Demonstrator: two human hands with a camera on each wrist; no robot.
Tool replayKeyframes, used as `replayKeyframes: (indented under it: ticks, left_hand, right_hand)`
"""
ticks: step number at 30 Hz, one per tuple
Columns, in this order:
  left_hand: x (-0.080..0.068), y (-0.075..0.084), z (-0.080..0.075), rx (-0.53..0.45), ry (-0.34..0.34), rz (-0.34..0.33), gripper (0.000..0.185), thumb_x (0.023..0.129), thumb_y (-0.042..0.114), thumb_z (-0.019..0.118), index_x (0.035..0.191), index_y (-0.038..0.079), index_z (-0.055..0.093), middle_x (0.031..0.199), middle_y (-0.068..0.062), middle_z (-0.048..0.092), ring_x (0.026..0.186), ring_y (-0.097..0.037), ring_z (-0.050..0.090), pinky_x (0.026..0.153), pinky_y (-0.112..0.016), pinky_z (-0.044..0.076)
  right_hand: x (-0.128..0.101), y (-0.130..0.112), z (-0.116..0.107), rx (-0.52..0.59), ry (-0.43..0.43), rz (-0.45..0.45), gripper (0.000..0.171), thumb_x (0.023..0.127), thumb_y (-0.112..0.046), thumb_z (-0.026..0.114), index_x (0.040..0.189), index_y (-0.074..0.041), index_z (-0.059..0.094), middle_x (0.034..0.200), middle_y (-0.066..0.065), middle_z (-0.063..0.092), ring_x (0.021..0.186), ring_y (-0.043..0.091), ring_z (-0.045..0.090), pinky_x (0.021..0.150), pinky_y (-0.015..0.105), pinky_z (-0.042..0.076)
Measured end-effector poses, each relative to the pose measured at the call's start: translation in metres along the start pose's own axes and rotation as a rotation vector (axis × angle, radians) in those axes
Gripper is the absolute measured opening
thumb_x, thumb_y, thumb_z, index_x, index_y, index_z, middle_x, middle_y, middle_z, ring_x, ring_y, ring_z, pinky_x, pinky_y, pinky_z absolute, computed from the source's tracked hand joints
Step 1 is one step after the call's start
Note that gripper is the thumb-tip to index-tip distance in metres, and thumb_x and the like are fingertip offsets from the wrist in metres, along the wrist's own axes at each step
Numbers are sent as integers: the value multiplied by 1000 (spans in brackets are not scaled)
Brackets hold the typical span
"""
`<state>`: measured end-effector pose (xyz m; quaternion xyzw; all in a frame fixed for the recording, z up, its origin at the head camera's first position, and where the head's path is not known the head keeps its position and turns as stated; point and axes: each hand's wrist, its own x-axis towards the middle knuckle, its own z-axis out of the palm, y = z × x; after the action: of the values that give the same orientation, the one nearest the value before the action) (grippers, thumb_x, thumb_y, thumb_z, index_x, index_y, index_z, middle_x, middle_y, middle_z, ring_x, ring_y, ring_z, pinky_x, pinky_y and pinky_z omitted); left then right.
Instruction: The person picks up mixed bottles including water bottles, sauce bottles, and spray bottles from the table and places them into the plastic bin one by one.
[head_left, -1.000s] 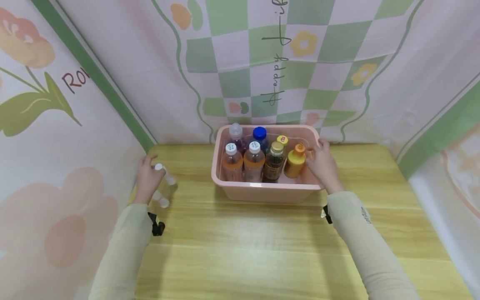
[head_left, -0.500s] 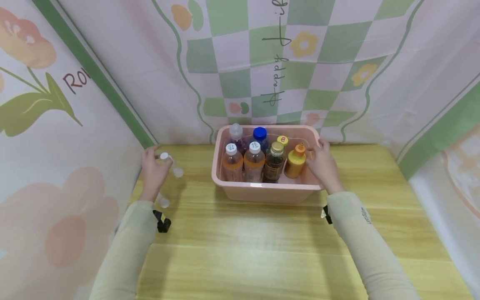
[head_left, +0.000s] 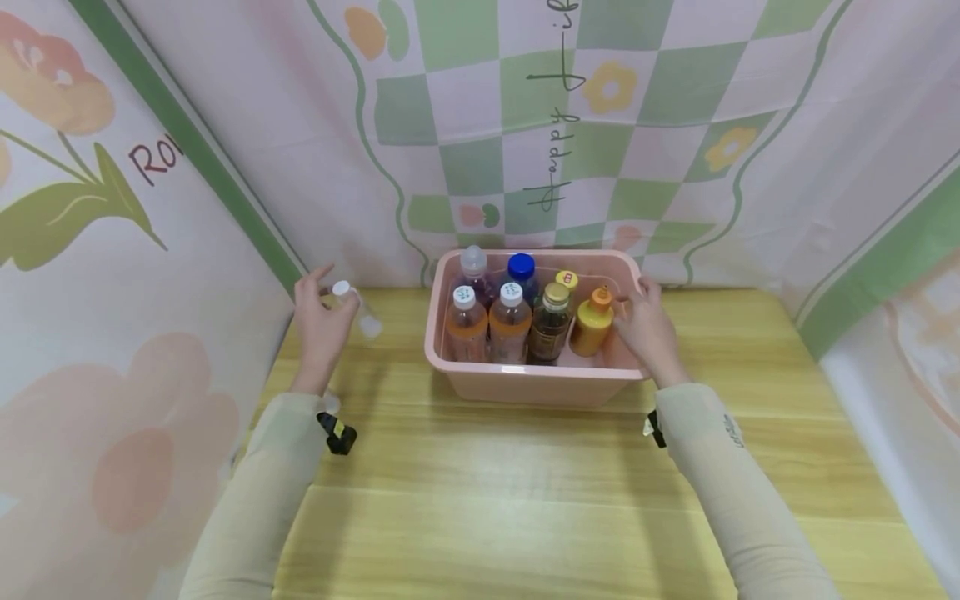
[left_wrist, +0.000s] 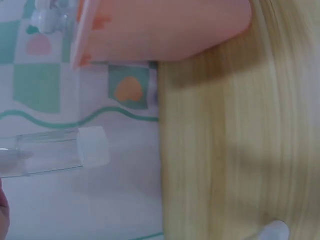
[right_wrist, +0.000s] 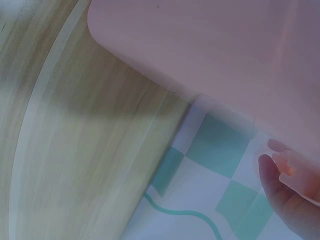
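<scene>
My left hand pinches a slim clear bottle by its white-capped upper end, over the left side of the table. In the left wrist view that clear bottle's white end shows against the cloth. My right hand grips the right rim of a pink plastic bin; from the right wrist, its fingers curl at the bin's edge. Inside the bin stand several bottles, among them two orange-banded white-capped ones, a dark gold-capped bottle and a yellow squeeze bottle with an orange nozzle.
A second small clear piece with a white end lies on the wooden table, partly hidden by my left wrist. Patterned cloth hangs close behind the bin and along both sides of the table.
My left hand has risen and moved away and to the right with the clear bottle, leaving the other small piece behind. The right hand and the bin have stayed in place.
</scene>
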<state>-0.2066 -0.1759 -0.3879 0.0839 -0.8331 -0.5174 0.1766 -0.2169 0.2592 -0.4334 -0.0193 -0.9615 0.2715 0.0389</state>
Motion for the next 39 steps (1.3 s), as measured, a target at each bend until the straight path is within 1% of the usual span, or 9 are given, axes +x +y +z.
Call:
replayKeyframes:
  ticks: [5,8,15,18,21,25,28,34,39]
  left_hand:
    - [-2,14,6,-35,-4,35,58,81,11,60,137,12,46,136,-11,43,104,-16,43,82,-23,36]
    - [-3,22,10,-52,-4,72,57,81,12,62,136,11,47,134,-12,44,103,-16,43,83,-24,36]
    - [-8,39,21,-66,-2,204,54,81,12,64,133,7,50,130,-16,47,98,-13,43,79,-24,39]
    - [-12,46,25,-81,-1,278,52,82,11,64,132,3,50,129,-20,47,99,-16,44,78,-24,39]
    - [-15,53,29,-91,-1,333,50,83,9,64,130,0,50,126,-22,48,98,-18,46,79,-23,40]
    - [-19,61,35,-104,-6,360,49,83,8,65,129,0,51,124,-20,50,97,-17,47,79,-23,41]
    - [-22,66,39,-103,-4,392,48,82,7,66,128,-1,52,124,-20,51,96,-20,49,79,-24,42]
    - [-27,73,48,-116,-19,457,47,81,8,66,125,-3,52,122,-24,51,97,-32,52,79,-25,42]
    - [-31,79,57,-127,-50,488,47,81,7,66,125,-1,53,118,-23,54,96,-31,53,77,-24,42]
  right_hand:
    - [0,1,-1,1,1,-2,39,89,-9,51,122,11,53,152,33,17,110,56,48,81,60,50]
    - [0,2,-1,-4,4,0,39,89,-9,51,122,11,53,152,32,17,108,56,50,79,59,51]
    - [0,1,-1,-9,10,-7,39,88,-9,51,122,11,53,151,33,18,108,56,50,80,60,50]
    - [1,1,-1,-6,4,-5,39,88,-9,51,122,11,53,152,33,17,110,56,48,83,62,49]
    - [1,1,0,-5,-3,-3,39,88,-9,51,123,11,53,152,33,16,112,57,46,85,63,48]
    - [0,0,0,-2,-3,-4,39,88,-9,51,123,11,53,152,33,16,110,56,48,83,62,49]
    - [0,0,-1,-7,-2,-6,39,89,-9,51,123,10,53,151,33,17,108,56,49,82,61,49]
    - [1,0,0,-14,-5,1,39,89,-10,51,123,10,53,152,32,16,111,57,47,85,63,48]
    - [1,0,0,-7,-1,0,39,89,-9,51,123,10,53,151,33,17,113,58,47,88,64,47]
